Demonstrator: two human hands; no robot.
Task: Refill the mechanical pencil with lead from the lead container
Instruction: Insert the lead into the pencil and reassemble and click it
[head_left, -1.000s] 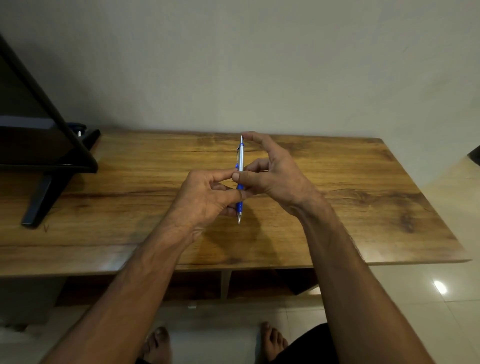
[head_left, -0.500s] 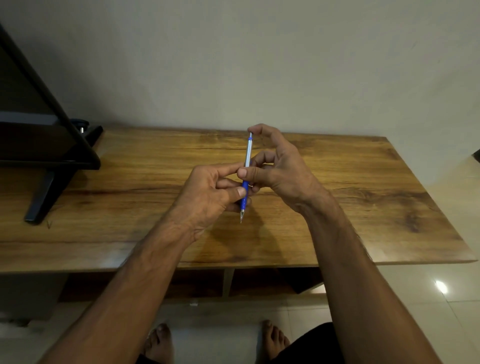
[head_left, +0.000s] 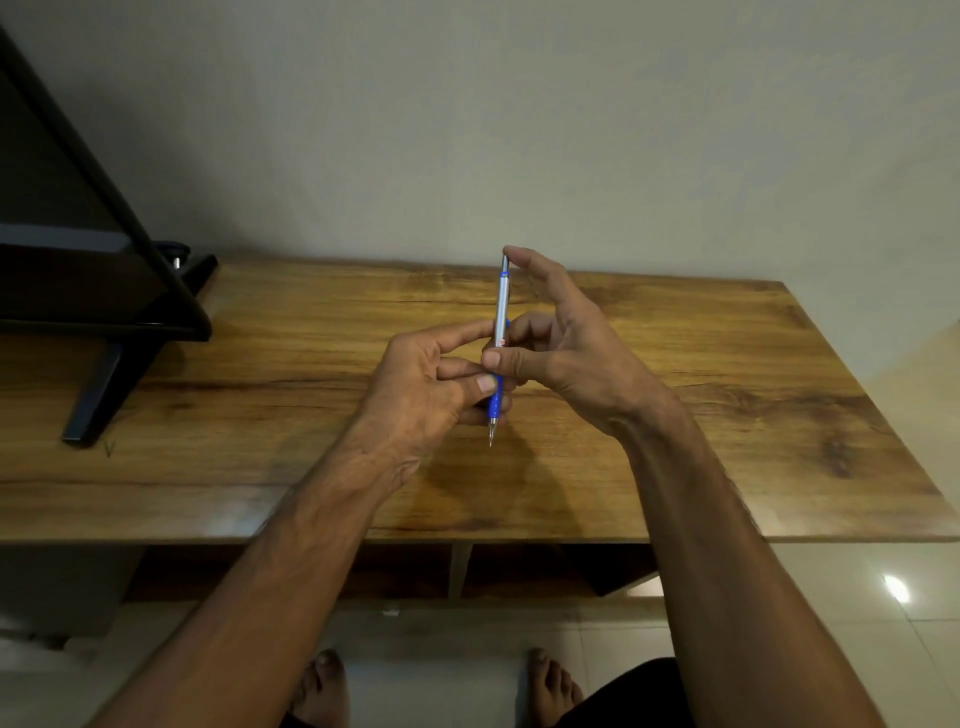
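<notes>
Pencil upright at frame centre above the counter; fingers of my left hand and right hand pinch it, forefinger on its cap. Container unseen; I cannot judge whether lead is in.

No word, number or sign can be read here. The only marking is a small red print on the slim mechanical pencil with a silver barrel and blue grip. It sits low on the silver part, just above the thumb of the right hand. It is too small and blurred to tell whether it is letters, digits or a logo.
</notes>
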